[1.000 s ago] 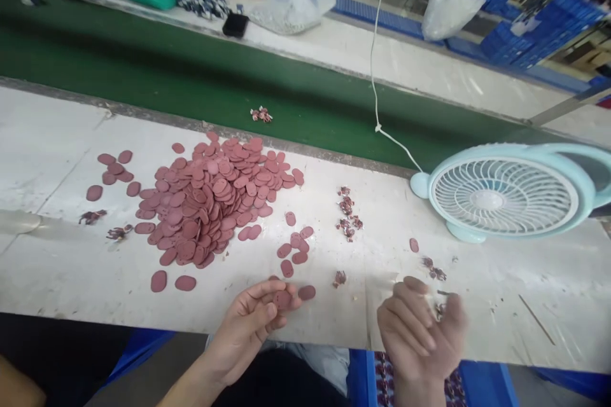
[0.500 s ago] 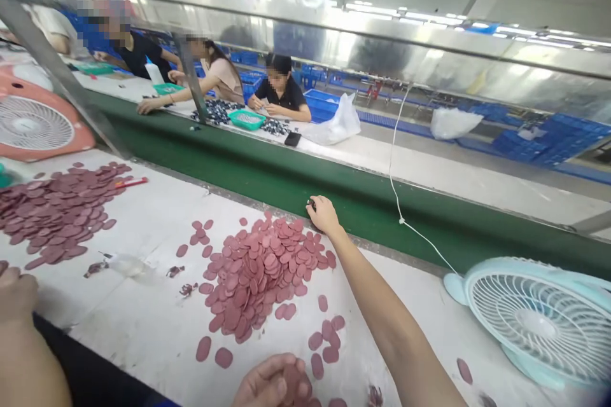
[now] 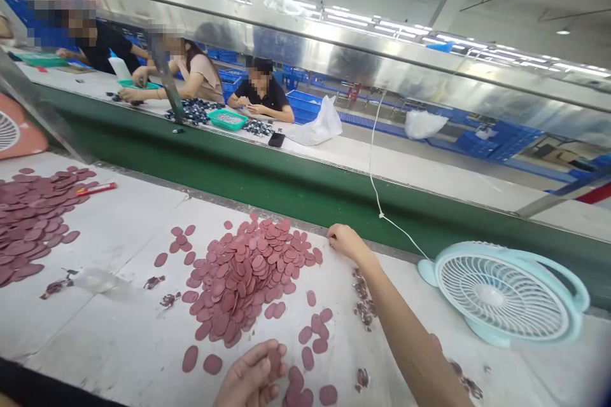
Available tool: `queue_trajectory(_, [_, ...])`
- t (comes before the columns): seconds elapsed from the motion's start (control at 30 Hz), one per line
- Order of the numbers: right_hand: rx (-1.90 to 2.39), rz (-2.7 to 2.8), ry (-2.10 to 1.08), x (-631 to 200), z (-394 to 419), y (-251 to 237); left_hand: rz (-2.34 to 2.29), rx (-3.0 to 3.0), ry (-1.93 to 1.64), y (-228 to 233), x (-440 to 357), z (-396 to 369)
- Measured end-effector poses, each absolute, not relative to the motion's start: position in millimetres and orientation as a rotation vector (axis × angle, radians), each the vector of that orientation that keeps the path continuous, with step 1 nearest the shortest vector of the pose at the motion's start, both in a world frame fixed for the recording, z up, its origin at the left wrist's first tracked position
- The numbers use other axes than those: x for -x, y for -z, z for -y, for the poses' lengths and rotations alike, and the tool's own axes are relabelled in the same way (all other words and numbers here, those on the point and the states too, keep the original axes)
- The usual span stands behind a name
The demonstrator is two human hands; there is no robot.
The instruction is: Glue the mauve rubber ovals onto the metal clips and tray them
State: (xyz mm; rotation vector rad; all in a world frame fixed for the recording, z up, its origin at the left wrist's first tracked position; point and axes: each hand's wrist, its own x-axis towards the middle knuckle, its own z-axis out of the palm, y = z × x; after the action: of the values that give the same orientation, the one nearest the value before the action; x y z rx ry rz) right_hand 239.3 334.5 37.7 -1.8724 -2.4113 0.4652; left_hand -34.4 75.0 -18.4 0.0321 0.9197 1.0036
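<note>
The right hand (image 3: 344, 240) is curled at the far edge of the table (image 3: 119, 331), beside the pile of pink discs (image 3: 248, 273); whether it pinches something cannot be told. A disc (image 3: 274, 359) is pinched by the left hand (image 3: 251, 376) at the near edge. Discs could be swept onto the green belt (image 3: 286, 187) by the forearm.

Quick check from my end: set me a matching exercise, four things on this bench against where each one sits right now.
Things:
1. right hand
2. left hand
3. fan
4. red pen

Places:
A. far left, beside the other heap of pink discs
B. bottom edge, fingers on a pink disc
C. right end of the table, near the green belt
D. stretched out to the far edge of the table, beside the big pile of pink discs

Pairs: 1-D, 2-B, 3-C, 4-A
</note>
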Motion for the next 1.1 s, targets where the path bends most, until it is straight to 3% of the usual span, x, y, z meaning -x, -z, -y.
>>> queue_trajectory(0.3, [1.899,2.012,-0.378,-277,-169,-58,-0.858,-0.101,-0.977,-2,22,-56])
queue_trajectory(0.53, [1.926,1.959,-0.591,-270,-48,-28,-0.843,-0.136,-0.869,0,17,-30])
queue_trajectory(0.9, [1.732,1.9,-0.708,-267,-23,11,-0.717,-0.185,-0.746,-1,-18,-21])
queue_trajectory(1.0, [1.71,1.57,-0.817,-256,-9,-2,-0.716,-0.217,-0.747,-1,-27,-20])
queue_trajectory(1.1, [1.479,1.047,-1.178,-236,11,-21,-0.771,-0.256,-0.749,-1,-36,-19])
